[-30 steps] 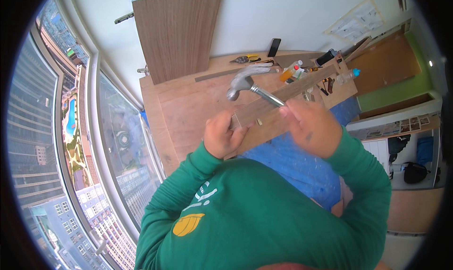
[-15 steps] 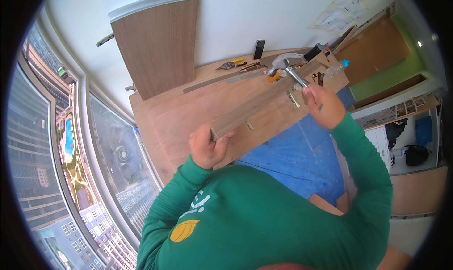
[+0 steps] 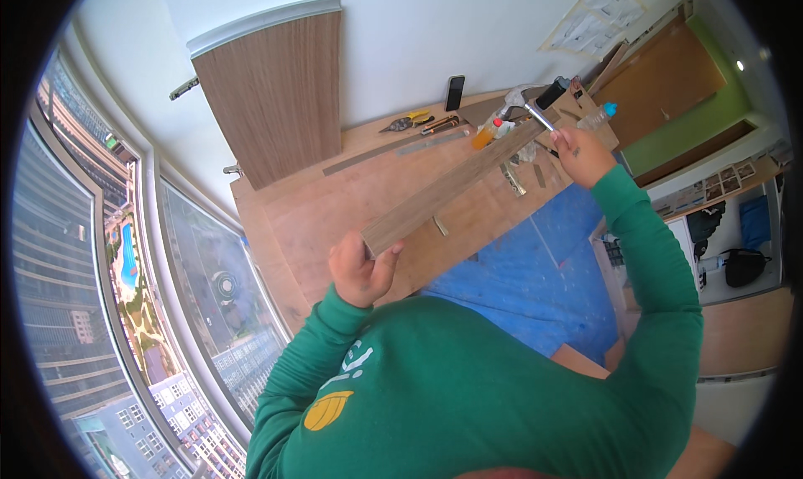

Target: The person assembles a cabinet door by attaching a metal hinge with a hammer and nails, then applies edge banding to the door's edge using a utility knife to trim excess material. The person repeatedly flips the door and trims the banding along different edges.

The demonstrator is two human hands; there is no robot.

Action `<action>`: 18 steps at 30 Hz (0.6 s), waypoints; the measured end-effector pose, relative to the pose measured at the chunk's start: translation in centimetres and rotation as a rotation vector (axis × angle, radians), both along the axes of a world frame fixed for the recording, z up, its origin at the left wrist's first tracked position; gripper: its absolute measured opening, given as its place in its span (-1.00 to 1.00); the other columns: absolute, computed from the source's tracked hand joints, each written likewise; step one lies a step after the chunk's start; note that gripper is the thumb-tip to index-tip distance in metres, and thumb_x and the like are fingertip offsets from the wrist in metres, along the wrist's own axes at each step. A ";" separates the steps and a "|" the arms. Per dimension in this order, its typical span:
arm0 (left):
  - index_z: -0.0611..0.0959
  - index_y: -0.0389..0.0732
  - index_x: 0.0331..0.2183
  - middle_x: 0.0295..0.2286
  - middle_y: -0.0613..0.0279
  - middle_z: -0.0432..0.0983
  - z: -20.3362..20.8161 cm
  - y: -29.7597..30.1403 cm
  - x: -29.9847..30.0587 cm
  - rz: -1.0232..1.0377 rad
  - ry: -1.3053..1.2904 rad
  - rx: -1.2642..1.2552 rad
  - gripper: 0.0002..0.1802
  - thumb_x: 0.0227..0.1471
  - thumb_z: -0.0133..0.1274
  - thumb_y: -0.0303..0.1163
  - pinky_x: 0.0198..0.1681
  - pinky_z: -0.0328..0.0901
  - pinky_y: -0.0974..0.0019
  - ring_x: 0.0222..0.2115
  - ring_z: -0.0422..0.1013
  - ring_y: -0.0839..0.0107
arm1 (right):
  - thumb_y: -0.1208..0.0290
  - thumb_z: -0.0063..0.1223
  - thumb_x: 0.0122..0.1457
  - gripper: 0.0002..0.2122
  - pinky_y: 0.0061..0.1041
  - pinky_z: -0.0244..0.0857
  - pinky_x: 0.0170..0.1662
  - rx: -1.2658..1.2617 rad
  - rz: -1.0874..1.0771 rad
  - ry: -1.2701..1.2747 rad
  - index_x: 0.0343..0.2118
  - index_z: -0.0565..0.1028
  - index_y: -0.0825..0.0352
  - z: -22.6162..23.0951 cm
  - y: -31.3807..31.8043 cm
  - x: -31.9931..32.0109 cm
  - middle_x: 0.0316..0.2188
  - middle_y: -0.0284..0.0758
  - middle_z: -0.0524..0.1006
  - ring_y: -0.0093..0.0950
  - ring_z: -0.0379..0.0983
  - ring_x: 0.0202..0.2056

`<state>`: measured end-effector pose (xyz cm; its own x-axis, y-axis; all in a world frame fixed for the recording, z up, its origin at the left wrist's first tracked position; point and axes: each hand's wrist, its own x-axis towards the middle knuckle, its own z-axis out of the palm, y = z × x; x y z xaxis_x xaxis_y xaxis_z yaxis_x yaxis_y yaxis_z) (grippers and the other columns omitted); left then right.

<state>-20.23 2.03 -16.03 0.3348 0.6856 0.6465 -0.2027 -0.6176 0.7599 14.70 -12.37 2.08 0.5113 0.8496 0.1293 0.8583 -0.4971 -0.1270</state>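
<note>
My left hand is closed round the near end of a long wood-grain board, thumb along its side. The board slants away to the right above the workbench. My right hand grips the handle of a claw hammer. The hammer's metal head is over the far part of the board; whether they touch I cannot tell. Beside the board's far half stands a bottle of orange liquid with a red cap. A metal hinge-like piece and a small strip lie on the near side of the board.
The wooden bench bears yellow-handled snips, a phone against the wall, and a blue-capped clear bottle. A wood-grain panel stands at the back left. Windows line the left; a blue sheet covers the floor.
My right hand and the hammer have moved away from me and slightly right, toward the board's far end. The board's near end has shifted slightly left and nearer in my left hand.
</note>
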 end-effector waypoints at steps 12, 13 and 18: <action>0.63 -0.29 -0.22 -0.50 0.00 0.57 -0.2 0.4 -0.2 -0.005 0.031 -0.046 -0.68 0.07 0.38 -0.34 -0.47 0.39 0.25 -0.57 0.52 0.11 | 0.12 -0.06 0.44 -0.72 -0.50 0.14 -0.68 0.460 -0.326 0.676 -0.22 0.50 0.26 0.3 -3.2 2.3 -0.63 -0.43 0.34 -0.58 0.26 -0.75; 0.63 -0.28 -0.20 -0.47 -0.01 0.59 0.2 0.4 -0.1 -0.007 0.019 -0.055 -0.68 0.08 0.37 -0.34 -0.46 0.40 0.24 -0.56 0.53 0.10 | 0.12 -0.07 0.44 -0.72 -0.52 0.11 -0.68 0.507 -0.285 0.749 -0.24 0.48 0.26 0.5 -2.9 0.2 -0.63 -0.44 0.32 -0.60 0.23 -0.76; 0.63 -0.27 -0.16 -0.40 -0.04 0.63 0.3 0.8 0.4 0.005 0.012 -0.064 -0.69 0.12 0.32 -0.34 -0.39 0.43 0.25 -0.48 0.56 0.06 | 0.14 -0.12 0.47 -0.69 -0.52 -0.02 -0.71 0.363 -0.299 0.829 -0.28 0.44 0.30 -2.0 -2.7 -1.7 -0.62 -0.48 0.27 -0.67 0.09 -0.75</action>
